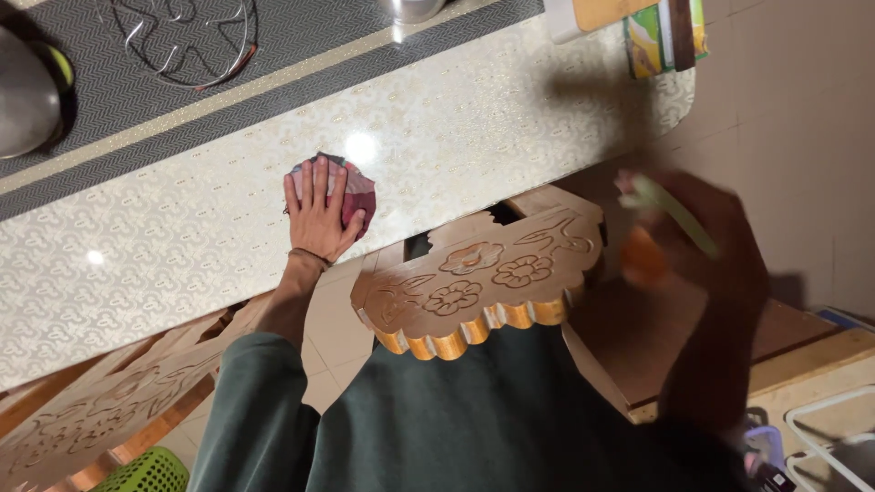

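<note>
Left grip: our left hand [317,219] lies flat and open, fingers spread, pressing a folded red-patterned cloth [351,191] onto the bench [182,246]; it does not close on it.
Cloth: it sits near the bench's front edge, partly under our palm.
Right grip: our right hand [693,228] is blurred, raised off to the side above the carved wooden chair [483,282]; it seems closed on a pale green stick-like thing [674,211], with something orange [643,260] beside it.
Doing it well: we judge that even palm pressure, wrist low, keeps the cloth flat against the glossy surface.
Care: the cloth could bunch under our fingers.
</note>
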